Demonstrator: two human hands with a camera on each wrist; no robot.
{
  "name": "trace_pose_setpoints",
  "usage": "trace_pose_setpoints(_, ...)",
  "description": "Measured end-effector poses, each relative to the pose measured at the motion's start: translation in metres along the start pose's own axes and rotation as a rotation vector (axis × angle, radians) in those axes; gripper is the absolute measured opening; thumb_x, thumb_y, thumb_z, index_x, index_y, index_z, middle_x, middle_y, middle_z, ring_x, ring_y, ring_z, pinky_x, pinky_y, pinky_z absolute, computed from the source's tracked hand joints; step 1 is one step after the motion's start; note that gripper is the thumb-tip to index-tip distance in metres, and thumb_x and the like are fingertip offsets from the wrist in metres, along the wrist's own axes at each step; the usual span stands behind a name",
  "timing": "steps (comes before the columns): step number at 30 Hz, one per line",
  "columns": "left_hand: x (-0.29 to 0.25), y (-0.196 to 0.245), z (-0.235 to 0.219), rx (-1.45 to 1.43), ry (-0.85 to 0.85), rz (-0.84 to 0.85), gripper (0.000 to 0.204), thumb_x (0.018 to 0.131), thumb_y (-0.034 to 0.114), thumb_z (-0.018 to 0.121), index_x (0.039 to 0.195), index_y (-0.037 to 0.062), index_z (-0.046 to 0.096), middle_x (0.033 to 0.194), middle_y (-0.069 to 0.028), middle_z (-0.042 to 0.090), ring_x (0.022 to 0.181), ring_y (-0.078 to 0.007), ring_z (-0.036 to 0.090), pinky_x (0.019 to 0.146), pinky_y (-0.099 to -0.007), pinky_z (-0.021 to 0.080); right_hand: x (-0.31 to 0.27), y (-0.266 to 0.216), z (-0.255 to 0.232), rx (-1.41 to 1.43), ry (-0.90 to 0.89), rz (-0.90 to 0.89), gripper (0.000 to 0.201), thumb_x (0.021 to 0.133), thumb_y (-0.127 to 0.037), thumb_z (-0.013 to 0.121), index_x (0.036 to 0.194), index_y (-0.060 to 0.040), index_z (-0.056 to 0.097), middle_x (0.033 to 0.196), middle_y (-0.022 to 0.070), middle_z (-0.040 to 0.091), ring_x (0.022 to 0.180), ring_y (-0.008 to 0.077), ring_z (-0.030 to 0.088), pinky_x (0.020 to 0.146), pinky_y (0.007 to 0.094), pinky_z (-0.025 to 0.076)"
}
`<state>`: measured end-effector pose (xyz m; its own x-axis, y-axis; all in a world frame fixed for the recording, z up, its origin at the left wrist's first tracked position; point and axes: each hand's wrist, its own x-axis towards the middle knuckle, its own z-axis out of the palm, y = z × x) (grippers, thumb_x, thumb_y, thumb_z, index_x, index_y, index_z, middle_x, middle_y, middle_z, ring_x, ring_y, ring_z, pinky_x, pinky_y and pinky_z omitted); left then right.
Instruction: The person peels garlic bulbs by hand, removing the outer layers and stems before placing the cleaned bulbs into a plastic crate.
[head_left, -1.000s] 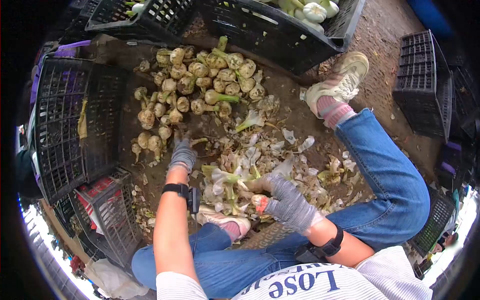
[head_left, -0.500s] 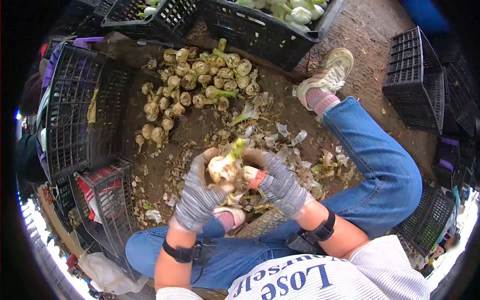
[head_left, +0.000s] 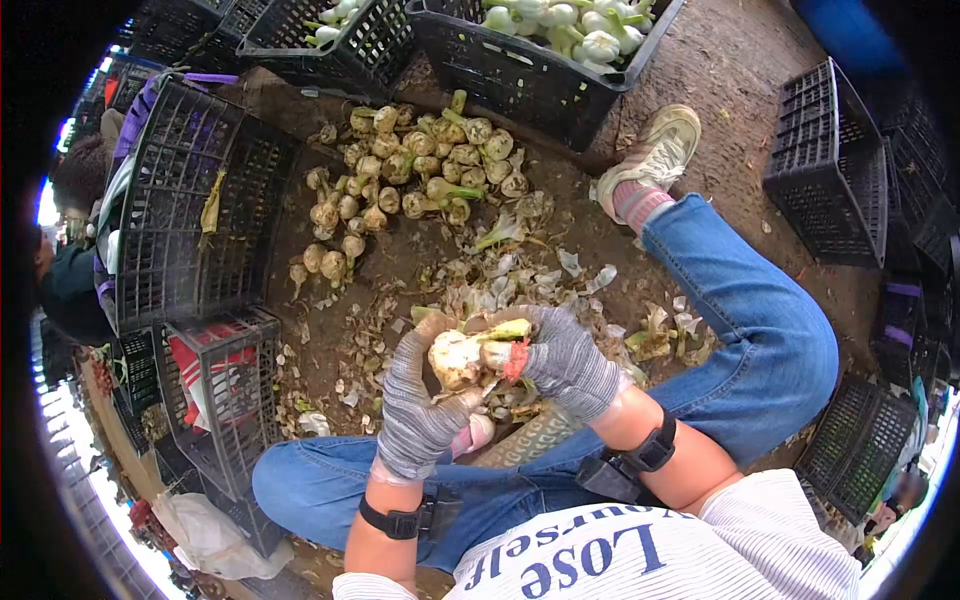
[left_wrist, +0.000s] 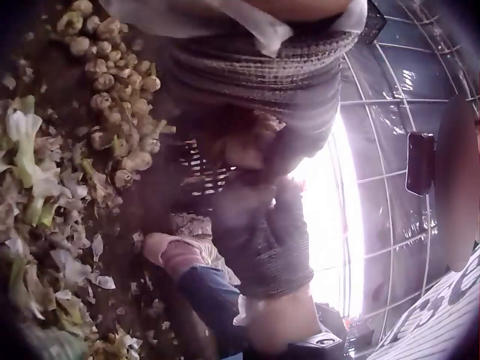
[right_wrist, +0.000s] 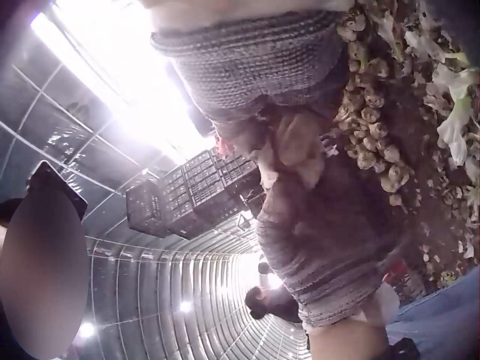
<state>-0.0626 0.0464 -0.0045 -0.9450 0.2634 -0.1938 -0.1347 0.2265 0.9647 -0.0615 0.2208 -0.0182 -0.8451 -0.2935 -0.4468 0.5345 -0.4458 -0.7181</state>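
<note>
A garlic bulb [head_left: 457,360] with dirty, pale skin and a short green stem is held between both gloved hands above the lap. My left hand [head_left: 420,405], in a grey knit glove, curls round the bulb from the left and below. My right hand [head_left: 572,362] grips at its stem side, with red tape on the thumb [head_left: 515,358]. The stem points to the right. In the right wrist view the bulb [right_wrist: 300,146] shows between the two gloves; the left wrist view is too dark there for detail.
A pile of unpeeled garlic bulbs [head_left: 415,165] lies ahead on the soil, with papery peelings [head_left: 500,285] nearer. Behind it stands a black crate [head_left: 520,85] of cleaned white bulbs. More black crates stand at the left [head_left: 190,220] and right [head_left: 825,170]. Bent legs in jeans [head_left: 750,320] frame the space.
My left hand has come back from the pile with the bulb and met my right hand above the lap. Since half a second ago, the stem has tipped from upward to rightward.
</note>
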Motion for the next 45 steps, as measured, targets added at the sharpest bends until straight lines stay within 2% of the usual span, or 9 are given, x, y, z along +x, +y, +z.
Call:
trace_pose_setpoints(8, 0.004, -0.006, 0.006, -1.034, -0.065, -0.463, 0.072, 0.066, 0.049, 0.068, 0.117, 0.0041, 0.044, 0.111, -0.0099, 0.051, 0.101, -0.0220, 0.052, 0.084, -0.0338, 0.046, 0.005, -0.012, -0.009, -0.190, -0.124, 0.063, 0.039, 0.073, -0.026, 0.068, 0.096, 0.0027, 0.057, 0.084, 0.0105, 0.062, 0.079, 0.0173, 0.058, 0.072, 0.0289, 0.045)
trace_pose_setpoints(12, 0.018, -0.009, 0.012, -0.914, 0.242, -0.810, 0.073, 0.065, 0.071, 0.051, 0.100, 0.0072, 0.053, 0.090, -0.0075, 0.059, 0.071, -0.0208, 0.060, 0.051, -0.0317, 0.052, 0.009, 0.004, -0.018, -0.915, -0.116, -0.518, 0.039, 0.074, -0.031, 0.060, 0.096, 0.0010, 0.053, 0.083, 0.0193, 0.053, 0.081, 0.0393, 0.051, 0.074, 0.0394, 0.042)
trace_pose_setpoints(20, 0.011, -0.009, 0.029, -0.369, 0.284, -0.223, 0.054, 0.080, 0.050, 0.052, 0.111, 0.0067, 0.046, 0.100, -0.0083, 0.055, 0.085, -0.0201, 0.057, 0.072, -0.0315, 0.050, 0.009, 0.018, -0.009, -0.550, -0.072, -0.386, 0.038, 0.078, -0.023, 0.056, 0.107, 0.0004, 0.050, 0.098, 0.0183, 0.050, 0.091, 0.0327, 0.050, 0.080, 0.0358, 0.040)
trace_pose_setpoints(25, 0.020, 0.001, 0.012, -0.956, 0.130, -0.481, 0.046, 0.080, 0.039, 0.058, 0.109, 0.0049, 0.049, 0.092, -0.0071, 0.057, 0.075, -0.0163, 0.058, 0.066, -0.0296, 0.050, 0.008, 0.005, -0.004, 0.216, -0.166, 0.164, 0.030, 0.083, -0.018, 0.056, 0.108, -0.0022, 0.051, 0.095, 0.0007, 0.057, 0.085, 0.0075, 0.051, 0.076, 0.0223, 0.042)
trace_pose_setpoints(30, 0.018, -0.017, -0.003, -0.285, 0.010, -0.266, 0.050, 0.072, 0.027, 0.069, 0.110, 0.0013, 0.050, 0.090, -0.0086, 0.058, 0.080, -0.0188, 0.059, 0.065, -0.0286, 0.051, -0.004, 0.004, -0.004, -0.088, -0.070, -0.232, 0.032, 0.080, -0.017, 0.059, 0.107, -0.0014, 0.052, 0.099, 0.0034, 0.057, 0.091, 0.0098, 0.052, 0.080, 0.0245, 0.042)
trace_pose_setpoints(32, 0.016, -0.006, -0.005, -0.898, -0.102, -0.322, 0.057, 0.066, 0.025, 0.075, 0.111, 0.0013, 0.049, 0.094, -0.0097, 0.058, 0.085, -0.0219, 0.059, 0.070, -0.0302, 0.051, 0.004, 0.004, -0.014, 0.361, -0.212, 0.203, 0.035, 0.080, -0.019, 0.060, 0.106, 0.0018, 0.051, 0.100, 0.0072, 0.058, 0.089, 0.0135, 0.056, 0.079, 0.0262, 0.045)
trace_pose_setpoints(33, 0.019, -0.006, -0.005, -0.938, -0.100, -0.293, 0.066, 0.060, 0.027, 0.079, 0.114, 0.0026, 0.048, 0.097, -0.0104, 0.058, 0.090, -0.0238, 0.058, 0.074, -0.0341, 0.050, 0.003, 0.008, -0.004, 0.938, -0.419, -0.104, 0.038, 0.080, -0.020, 0.059, 0.107, 0.0046, 0.049, 0.099, 0.0124, 0.058, 0.085, 0.0195, 0.060, 0.076, 0.0304, 0.050)
trace_pose_setpoints(41, 0.013, -0.001, -0.022, -0.398, -0.068, -0.059, 0.065, 0.066, 0.019, 0.075, 0.122, 0.0101, 0.043, 0.109, -0.0111, 0.053, 0.095, -0.0195, 0.054, 0.082, -0.0332, 0.045, 0.012, -0.007, -0.011, 0.729, 0.111, -0.139, 0.044, 0.082, -0.029, 0.058, 0.106, 0.0047, 0.046, 0.094, 0.0159, 0.060, 0.088, 0.0270, 0.060, 0.075, 0.0355, 0.052)
trace_pose_setpoints(45, 0.014, 0.007, -0.013, -0.216, 0.020, 0.018, 0.068, 0.066, 0.005, 0.072, 0.124, 0.0078, 0.036, 0.107, -0.0093, 0.051, 0.093, -0.0191, 0.054, 0.081, -0.0315, 0.046, 0.006, -0.002, -0.001, -0.272, 0.210, -0.324, 0.045, 0.076, -0.032, 0.064, 0.109, -0.0045, 0.049, 0.121, 0.0193, 0.044, 0.110, 0.0275, 0.046, 0.092, 0.0375, 0.037)
